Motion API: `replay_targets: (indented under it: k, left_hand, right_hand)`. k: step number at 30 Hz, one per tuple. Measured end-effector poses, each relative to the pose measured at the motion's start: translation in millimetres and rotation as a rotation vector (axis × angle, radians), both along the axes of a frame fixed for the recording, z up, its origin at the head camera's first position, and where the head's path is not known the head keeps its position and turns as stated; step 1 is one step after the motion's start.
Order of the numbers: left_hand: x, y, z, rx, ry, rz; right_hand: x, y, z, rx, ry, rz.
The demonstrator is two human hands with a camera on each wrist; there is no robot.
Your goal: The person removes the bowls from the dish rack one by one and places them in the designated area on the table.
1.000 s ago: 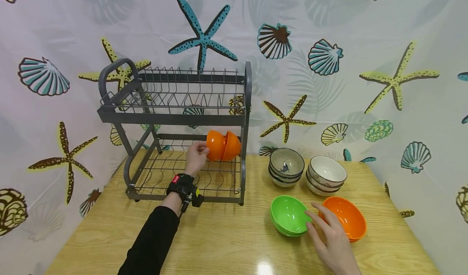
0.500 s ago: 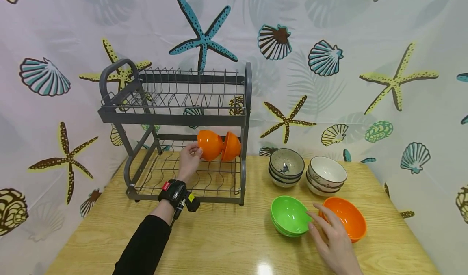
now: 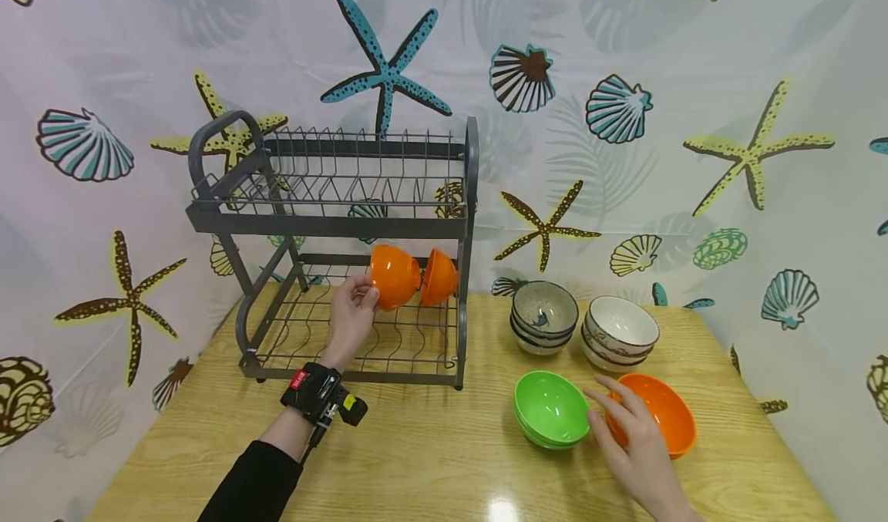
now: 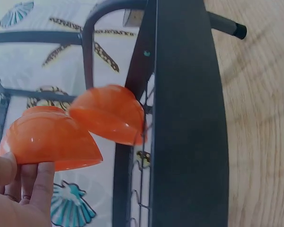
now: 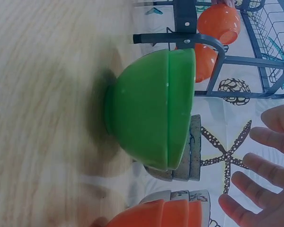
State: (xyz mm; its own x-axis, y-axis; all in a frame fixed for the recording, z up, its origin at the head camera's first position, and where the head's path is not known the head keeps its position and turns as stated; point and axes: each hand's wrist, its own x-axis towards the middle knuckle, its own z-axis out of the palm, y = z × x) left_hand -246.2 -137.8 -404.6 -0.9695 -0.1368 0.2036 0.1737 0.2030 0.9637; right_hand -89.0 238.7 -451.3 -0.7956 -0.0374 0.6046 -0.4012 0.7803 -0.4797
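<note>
My left hand (image 3: 351,310) pinches the rim of an orange bowl (image 3: 394,277), which is tipped on its side over the lower shelf of a grey dish rack (image 3: 361,227). Just right of it a second orange bowl (image 3: 440,277) stands on edge in that shelf, near the rack's right post. In the left wrist view, thumb and fingers grip the held bowl (image 4: 52,139) at its rim. My right hand (image 3: 640,449) hovers with spread fingers between a stack of green bowls (image 3: 551,408) and a stack of orange bowls (image 3: 659,414), holding nothing.
Behind the green stack stand speckled grey bowls (image 3: 544,310), and beside them white patterned bowls (image 3: 623,325). All rest on a wooden table (image 3: 430,452). The rack's upper tier (image 3: 347,171) overhangs the lower shelf. A printed curtain (image 3: 527,13) hangs behind.
My left hand has drawn the held orange bowl leftward, away from the other orange bowl in the rack. My right hand has shifted slightly right.
</note>
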Motion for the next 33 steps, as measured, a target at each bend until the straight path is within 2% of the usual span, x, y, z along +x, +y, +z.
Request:
replay_targets:
  k: [3, 8, 12, 19, 27, 30, 33]
  left_hand:
    - [10.5, 2, 3.6, -0.03, 0.044, -0.014]
    - [27.2, 7, 6.1, -0.144, 0.137, -0.016]
    - [37.0, 11, 6.2, -0.181, 0.203, -0.031]
    - [50.2, 16, 1.9, -0.293, 0.427, -0.08]
    - [64.4, 22, -1.6, -0.461, 0.6, -0.152]
    - [70.0, 25, -2.0, -0.535, 0.665, -0.185]
    - [76.7, 31, -1.7, -0.635, 0.736, -0.211]
  right_hand:
    - [-3.0, -2, 3.7, -0.02, 0.005, 0.021]
    - [-8.9, -7, 10.5, -0.073, 0.017, 0.077]
    - [-12.5, -10, 17.2, -0.102, 0.002, 0.102]
    - [-21.6, -10, 31.5, -0.118, -0.013, 0.134]
    - [-29.8, -10, 47.8, -0.126, -0.132, 0.154]
    - [-32.4, -11, 55.2, -0.147, -0.234, 0.161]
    - [-36.6, -15, 62.3, -0.201, -0.354, 0.201]
